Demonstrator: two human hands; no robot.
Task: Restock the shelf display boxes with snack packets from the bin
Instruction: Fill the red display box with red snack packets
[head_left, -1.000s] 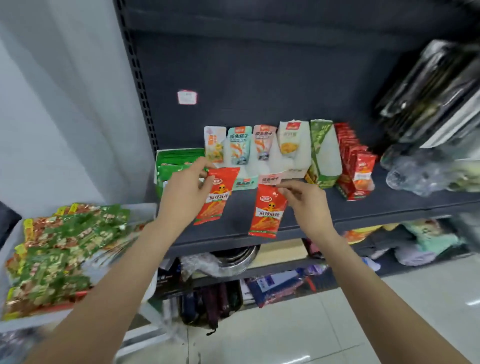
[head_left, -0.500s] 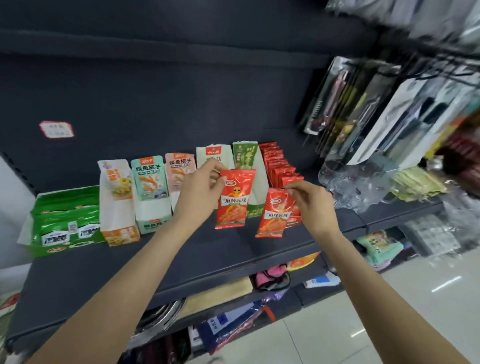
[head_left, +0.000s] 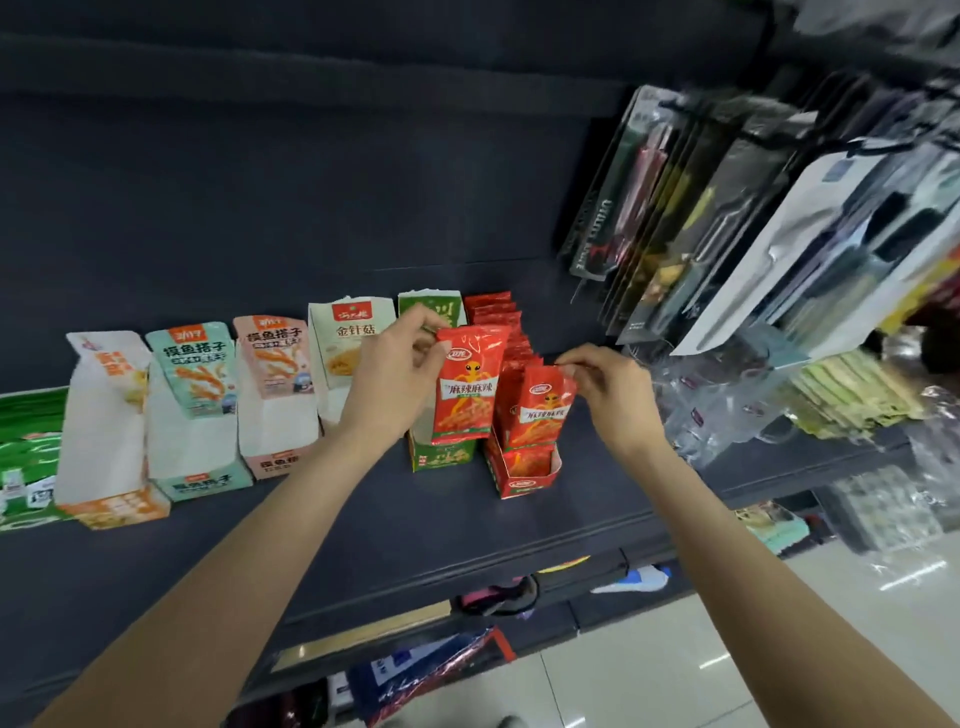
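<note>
Both red packets have been carried rightward along the shelf (head_left: 363, 525) since the earlier frames, from in front of the pale cartons to the red display box (head_left: 524, 467), and the bin is no longer in the head view. One red packet (head_left: 540, 410) is now being lowered upright into the near end of that box, pinched at its top edge by the fingertips of the right hand (head_left: 608, 384); its lower end is already hidden behind the box's front wall. A second red packet (head_left: 467, 387) is held up just left of it, in front of the green display box (head_left: 441, 457), gripped at its upper left corner by the closed fingers of the left hand (head_left: 389, 379). More red packets are seen stacked behind. Restocking of the red box is judged to be under way, with the second packet likely meant for the same box.
</note>
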